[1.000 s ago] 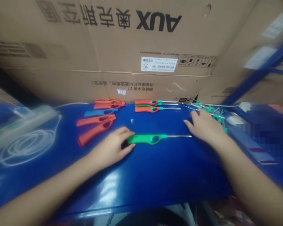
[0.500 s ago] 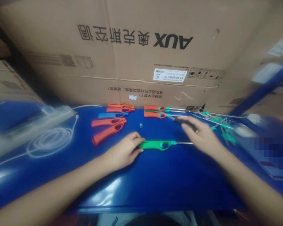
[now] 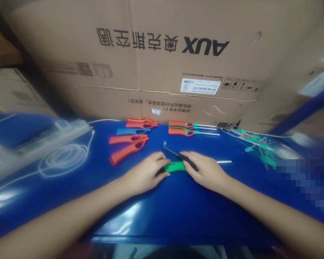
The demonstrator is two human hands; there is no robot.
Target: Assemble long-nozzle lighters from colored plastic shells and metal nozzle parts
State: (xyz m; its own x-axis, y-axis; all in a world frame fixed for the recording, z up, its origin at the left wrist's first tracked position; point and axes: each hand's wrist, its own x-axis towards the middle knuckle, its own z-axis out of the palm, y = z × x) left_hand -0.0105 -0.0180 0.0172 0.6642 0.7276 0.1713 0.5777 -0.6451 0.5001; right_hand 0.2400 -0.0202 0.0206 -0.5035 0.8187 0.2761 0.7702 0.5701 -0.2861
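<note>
A green long-nosed lighter (image 3: 175,166) lies on the blue table (image 3: 178,205), its metal tube (image 3: 223,162) sticking out to the right. My left hand (image 3: 145,174) is closed on its left end. My right hand (image 3: 205,171) rests over the lighter's middle and grips a thin black-handled screwdriver (image 3: 182,157), whose tip points up and left.
Several orange handle shells and a blue one (image 3: 129,138) lie at the back left. Two orange-and-green lighters (image 3: 190,128) sit by a big AUX cardboard box (image 3: 162,57). Green parts with metal tubes (image 3: 256,144) lie at the right. A white cable coil (image 3: 64,158) is left.
My right hand came from the parts pile at the right, took up the screwdriver and moved left onto the green lighter. My left hand kept hold of the lighter's end.
</note>
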